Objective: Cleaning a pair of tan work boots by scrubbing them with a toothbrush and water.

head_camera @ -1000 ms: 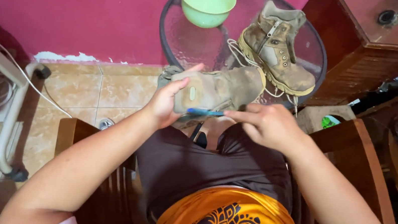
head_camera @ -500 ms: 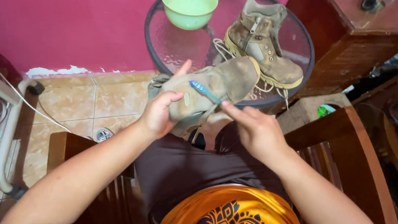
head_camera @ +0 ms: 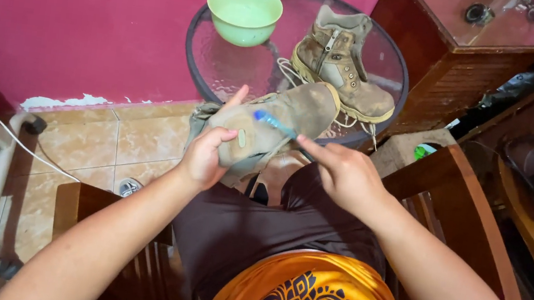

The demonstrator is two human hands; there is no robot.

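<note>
Tan and dusty, the boot (head_camera: 270,126) sits tipped on its side above your lap, clamped by your left hand (head_camera: 206,156) with the thumb raised along its upper. Your right hand (head_camera: 344,176) is closed on the blue toothbrush (head_camera: 275,124), its head touching the leather near the toe. You look to be mid-scrub (the cleaning stage, I'd judge). Next likely calls for short strokes and a steady hold. On the round glass surface (head_camera: 222,70) the second boot (head_camera: 340,64) stands upright beside a green bowl (head_camera: 244,11).
</note>
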